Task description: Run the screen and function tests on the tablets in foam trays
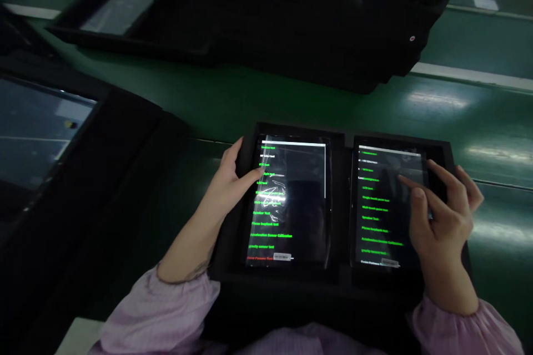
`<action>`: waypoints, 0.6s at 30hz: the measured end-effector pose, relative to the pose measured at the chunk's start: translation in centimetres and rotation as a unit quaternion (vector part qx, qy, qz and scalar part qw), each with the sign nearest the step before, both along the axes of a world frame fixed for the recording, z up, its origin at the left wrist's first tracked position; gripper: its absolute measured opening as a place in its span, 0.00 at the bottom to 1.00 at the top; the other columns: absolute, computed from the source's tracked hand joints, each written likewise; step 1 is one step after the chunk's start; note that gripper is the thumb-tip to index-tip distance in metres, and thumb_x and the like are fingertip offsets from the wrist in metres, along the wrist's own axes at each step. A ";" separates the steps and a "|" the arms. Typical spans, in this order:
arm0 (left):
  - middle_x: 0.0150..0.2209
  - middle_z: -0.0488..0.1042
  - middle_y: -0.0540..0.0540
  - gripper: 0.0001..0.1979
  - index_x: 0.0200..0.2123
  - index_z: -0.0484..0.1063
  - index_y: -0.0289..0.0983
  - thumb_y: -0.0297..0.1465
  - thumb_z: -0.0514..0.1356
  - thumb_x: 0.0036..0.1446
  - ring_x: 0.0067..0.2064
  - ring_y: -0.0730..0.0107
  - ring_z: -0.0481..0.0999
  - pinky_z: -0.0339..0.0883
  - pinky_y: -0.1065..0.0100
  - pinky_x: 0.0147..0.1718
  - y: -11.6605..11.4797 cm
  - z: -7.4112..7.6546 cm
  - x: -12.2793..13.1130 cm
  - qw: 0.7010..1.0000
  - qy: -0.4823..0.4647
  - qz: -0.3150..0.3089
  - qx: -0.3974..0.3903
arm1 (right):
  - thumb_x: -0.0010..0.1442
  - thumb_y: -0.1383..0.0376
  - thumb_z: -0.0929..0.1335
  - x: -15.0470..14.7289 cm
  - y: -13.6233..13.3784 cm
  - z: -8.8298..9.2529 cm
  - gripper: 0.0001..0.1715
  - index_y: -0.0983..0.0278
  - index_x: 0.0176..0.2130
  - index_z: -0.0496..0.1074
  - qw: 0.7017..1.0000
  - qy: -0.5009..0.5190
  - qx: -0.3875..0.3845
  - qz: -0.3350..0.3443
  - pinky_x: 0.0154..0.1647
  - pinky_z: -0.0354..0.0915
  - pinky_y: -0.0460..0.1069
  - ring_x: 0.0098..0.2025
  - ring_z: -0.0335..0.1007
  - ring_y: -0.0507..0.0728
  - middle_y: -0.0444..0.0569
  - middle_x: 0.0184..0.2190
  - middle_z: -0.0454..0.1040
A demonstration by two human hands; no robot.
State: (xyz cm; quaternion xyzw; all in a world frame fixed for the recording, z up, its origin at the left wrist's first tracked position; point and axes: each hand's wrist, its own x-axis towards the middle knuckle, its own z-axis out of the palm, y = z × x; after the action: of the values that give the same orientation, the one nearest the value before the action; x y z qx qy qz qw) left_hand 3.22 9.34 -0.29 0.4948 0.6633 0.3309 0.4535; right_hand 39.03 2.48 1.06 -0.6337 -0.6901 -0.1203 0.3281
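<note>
The green work surface (283,89) spans the view, reflecting overhead light at right. Black trays (333,28) at the top merge into shadow; their individual edges are hard to make out. A dark tray (125,144) is cut off by the left edge. The two-bay black tray (347,216) in front of the person seats one tablet (303,205) in the left bay, partly obscured by glare, and a second tablet (383,222) in the right. The left hand (229,180) grips the tray's left side, thumb over the rim, fingers mostly hidden. The right hand (447,216) is half open, index finger extended over the second tablet's screen; contact cannot be confirmed. Barcode label (282,257): illegible.
</note>
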 end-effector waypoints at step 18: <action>0.70 0.70 0.41 0.35 0.69 0.66 0.43 0.38 0.68 0.60 0.73 0.47 0.65 0.57 0.48 0.74 -0.7 0.6 0.5 0.985 -0.094 0.140 0.024 | 0.73 0.53 0.64 3.8 -0.6 -0.9 0.22 0.57 0.55 0.82 0.994 0.025 -0.074 -0.076 0.64 0.64 0.73 0.64 0.68 0.71 0.59 0.60 0.76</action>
State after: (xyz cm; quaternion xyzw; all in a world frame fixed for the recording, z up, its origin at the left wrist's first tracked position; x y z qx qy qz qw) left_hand 3.75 8.66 0.31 0.3742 0.6723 0.4524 0.4510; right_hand 42.84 1.92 0.18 -0.7095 -0.6389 -0.0773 0.2871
